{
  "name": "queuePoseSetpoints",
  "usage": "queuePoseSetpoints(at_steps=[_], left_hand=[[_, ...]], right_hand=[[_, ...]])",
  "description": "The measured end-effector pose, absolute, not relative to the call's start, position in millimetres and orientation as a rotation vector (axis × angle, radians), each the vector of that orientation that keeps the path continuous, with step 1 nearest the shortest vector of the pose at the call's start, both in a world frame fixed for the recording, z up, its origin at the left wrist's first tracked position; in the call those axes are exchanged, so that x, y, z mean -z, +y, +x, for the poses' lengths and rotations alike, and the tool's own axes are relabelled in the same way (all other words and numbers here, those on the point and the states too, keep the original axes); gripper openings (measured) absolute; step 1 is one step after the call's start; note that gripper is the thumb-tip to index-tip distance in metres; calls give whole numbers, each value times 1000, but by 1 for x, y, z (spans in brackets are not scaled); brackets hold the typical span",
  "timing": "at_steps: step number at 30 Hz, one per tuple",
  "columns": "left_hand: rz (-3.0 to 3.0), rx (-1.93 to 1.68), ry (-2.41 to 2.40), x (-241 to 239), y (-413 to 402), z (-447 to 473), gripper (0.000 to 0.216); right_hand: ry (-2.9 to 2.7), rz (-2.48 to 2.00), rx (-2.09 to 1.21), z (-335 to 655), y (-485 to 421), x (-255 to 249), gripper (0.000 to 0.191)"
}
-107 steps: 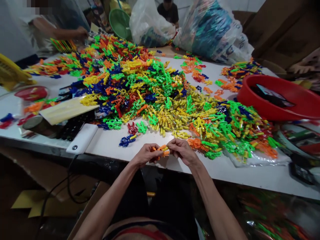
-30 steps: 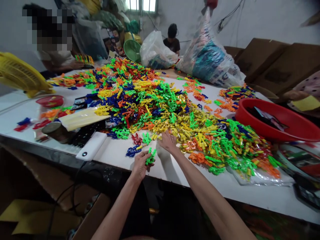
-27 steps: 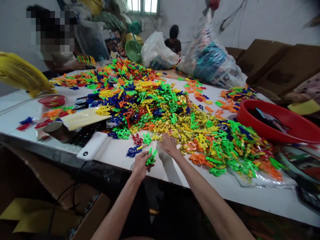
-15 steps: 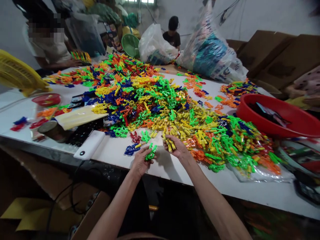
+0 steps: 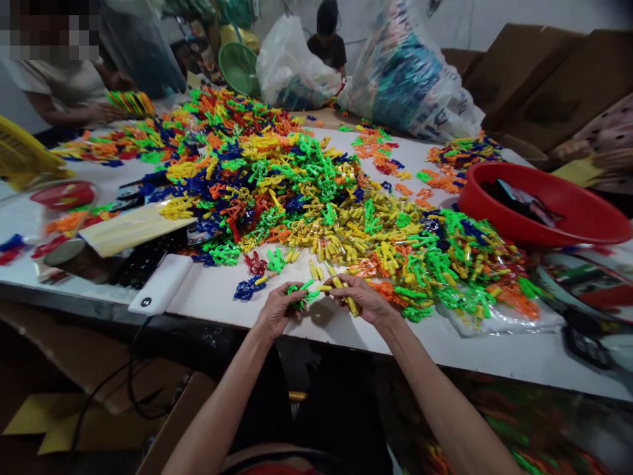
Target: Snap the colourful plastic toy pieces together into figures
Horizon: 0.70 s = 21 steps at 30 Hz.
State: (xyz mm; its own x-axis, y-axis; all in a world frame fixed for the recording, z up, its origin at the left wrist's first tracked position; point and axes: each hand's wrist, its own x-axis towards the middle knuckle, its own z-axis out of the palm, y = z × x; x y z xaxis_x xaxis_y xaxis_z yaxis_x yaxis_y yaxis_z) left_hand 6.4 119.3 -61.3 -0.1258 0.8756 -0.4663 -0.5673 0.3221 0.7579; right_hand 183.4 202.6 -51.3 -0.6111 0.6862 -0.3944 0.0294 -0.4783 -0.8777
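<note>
My left hand is closed round a green plastic toy piece at the near edge of the white table. My right hand is closed on several small yellow tubes, one of them pointing at the green piece. The two hands meet just in front of a big pile of coloured plastic pieces in green, yellow, orange, blue and red. A few loose pieces, blue, red and green, lie just beyond my left hand.
A red basin stands at the right. A white power bank with a cable, a yellow card and a red lid lie at the left. Two full plastic bags stand at the back. Other people work at the far side.
My right hand reached into the pile, took yellow tubes and came back to my left hand, which kept the green piece. The view tilted down.
</note>
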Motion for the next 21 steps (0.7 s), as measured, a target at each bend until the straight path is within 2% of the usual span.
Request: queuePoseSetpoints(at_steps=[5,16,21], left_hand=[[476,-1165,1072,58,119,12,38],[609,-994,977,53,118,18,39],[676,-968,1046,54,116,15,41]], right_hand=[[-1316,-1105,-2126,190,198,56,25],[-1370,-927,-2409,198,203,57,25],[-1439,-906,-2364,196,197,54,24]])
